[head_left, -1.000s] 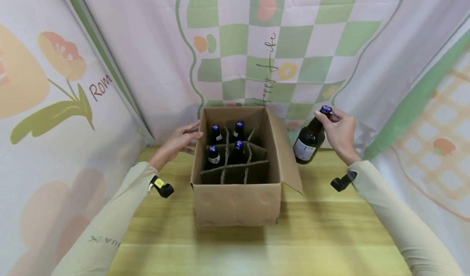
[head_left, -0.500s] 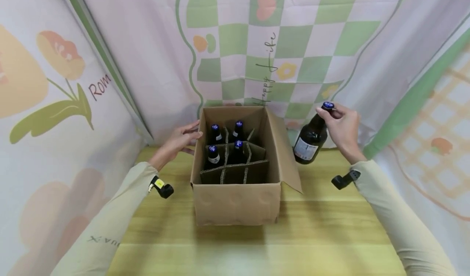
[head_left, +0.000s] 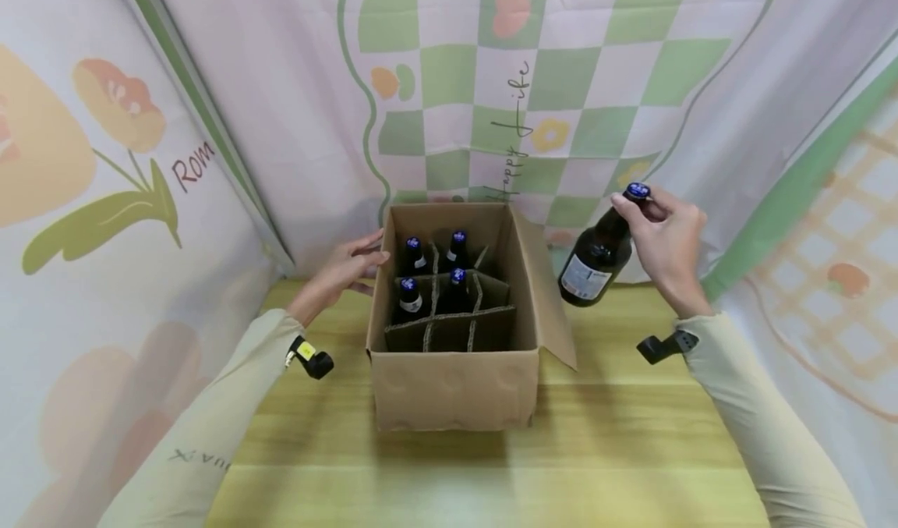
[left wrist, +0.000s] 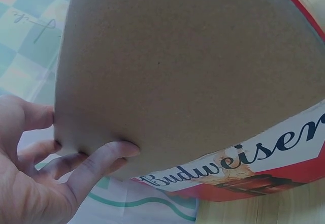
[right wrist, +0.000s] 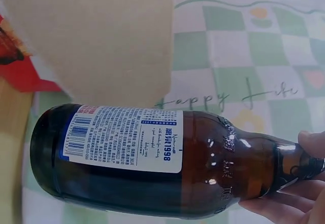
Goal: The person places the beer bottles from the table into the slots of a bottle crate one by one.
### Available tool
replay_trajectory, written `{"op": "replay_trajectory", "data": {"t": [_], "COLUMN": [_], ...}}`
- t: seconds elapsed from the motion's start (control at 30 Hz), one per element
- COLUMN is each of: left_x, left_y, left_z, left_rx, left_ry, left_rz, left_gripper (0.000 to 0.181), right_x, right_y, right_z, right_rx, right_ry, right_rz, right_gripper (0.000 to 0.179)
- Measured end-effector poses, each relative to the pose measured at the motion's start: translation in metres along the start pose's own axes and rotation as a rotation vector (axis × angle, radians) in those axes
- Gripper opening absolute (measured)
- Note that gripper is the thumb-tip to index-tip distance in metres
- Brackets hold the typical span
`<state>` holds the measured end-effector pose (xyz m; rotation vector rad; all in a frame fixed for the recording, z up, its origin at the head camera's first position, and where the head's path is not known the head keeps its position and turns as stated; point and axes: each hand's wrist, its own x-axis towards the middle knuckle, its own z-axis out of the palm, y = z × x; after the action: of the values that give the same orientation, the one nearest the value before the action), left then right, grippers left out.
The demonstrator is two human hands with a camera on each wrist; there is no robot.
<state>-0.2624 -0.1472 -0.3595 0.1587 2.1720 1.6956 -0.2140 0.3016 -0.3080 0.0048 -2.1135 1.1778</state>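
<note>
In the head view, my right hand (head_left: 672,243) grips a brown glass beer bottle (head_left: 595,267) by its neck, just below the blue cap. The bottle is tilted in the air to the right of an open cardboard box (head_left: 452,391). Up close in the right wrist view, the beer bottle (right wrist: 122,178) shows a white printed label. On the box's left side, my left hand (head_left: 341,269) holds the edge of a folded-down flap (left wrist: 167,71), its thumb lying on the brown face. Several capped bottles (head_left: 409,298) stand in the box's divider (head_left: 470,317) compartments.
The box stands on a wooden table (head_left: 456,473), and its right flap (head_left: 550,294) sticks outward near the held bottle. Red and white Budweiser printing (left wrist: 238,163) shows on the box side. Patterned curtains (head_left: 449,76) hang behind and at both sides.
My right hand has moved slightly right and up with the bottle, which now leans more. My left hand and the box have stayed in place.
</note>
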Motion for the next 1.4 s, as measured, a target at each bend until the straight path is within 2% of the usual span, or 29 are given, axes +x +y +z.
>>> {"op": "replay_trajectory", "data": {"t": [0.3, 0.5, 0.73, 0.93, 1.03, 1.2, 1.27, 1.4], "left_x": [0.001, 0.0, 0.002, 0.001, 0.001, 0.001, 0.001, -0.001], "left_y": [0.0, 0.004, 0.004, -0.002, -0.004, 0.0, 0.002, 0.006], "left_z": [0.0, -0.002, -0.002, 0.0, 0.002, 0.004, 0.003, 0.0], "left_rx": [-0.001, 0.007, 0.006, 0.0, -0.005, -0.003, -0.005, -0.002], "left_ry": [-0.004, 0.008, 0.017, 0.014, 0.021, 0.027, 0.029, 0.034], "left_rz": [-0.007, -0.008, 0.004, -0.01, -0.012, -0.011, -0.011, -0.008], "left_gripper": [0.069, 0.069, 0.069, 0.069, 0.069, 0.068, 0.068, 0.068], "right_x": [0.004, 0.007, 0.013, 0.012, 0.008, 0.006, 0.006, 0.004], "right_y": [-0.027, -0.056, -0.08, -0.092, -0.101, -0.118, -0.124, -0.128], "right_z": [-0.001, 0.002, 0.014, 0.017, 0.018, 0.022, 0.027, 0.042], "right_rx": [0.076, 0.148, 0.244, 0.299, 0.341, 0.476, 0.532, 0.612], "right_ry": [0.078, 0.065, 0.047, 0.047, 0.006, -0.152, -0.21, -0.273], "right_rz": [-0.073, -0.037, -0.102, -0.104, -0.081, -0.016, 0.007, 0.039], "right_gripper": [0.023, 0.027, 0.022, 0.021, 0.025, 0.032, 0.033, 0.032]}}
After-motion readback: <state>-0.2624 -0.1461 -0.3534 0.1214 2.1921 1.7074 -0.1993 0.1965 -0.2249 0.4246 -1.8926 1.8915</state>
